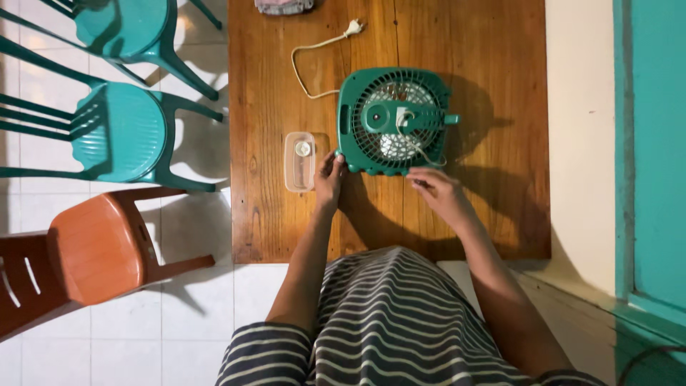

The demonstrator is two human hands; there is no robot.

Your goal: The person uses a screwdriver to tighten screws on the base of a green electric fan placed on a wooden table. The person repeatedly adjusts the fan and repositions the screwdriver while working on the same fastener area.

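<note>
Left hand fingers against green fan, right hand fingers loosely curled nearby.

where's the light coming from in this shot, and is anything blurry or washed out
Head view: shadows of the green fan and of the right hand fall rightward on the wooden table, so the light comes from the left; the chairs' shadows fall the same way on the floor. White tiles at top left glare slightly; focus is sharp throughout.

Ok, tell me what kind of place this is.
Likely a home dining or kitchen corner: a wooden table on white tiled floor, plastic chairs beside it, and a small green fan lying flat under the left hand and right hand.
</note>
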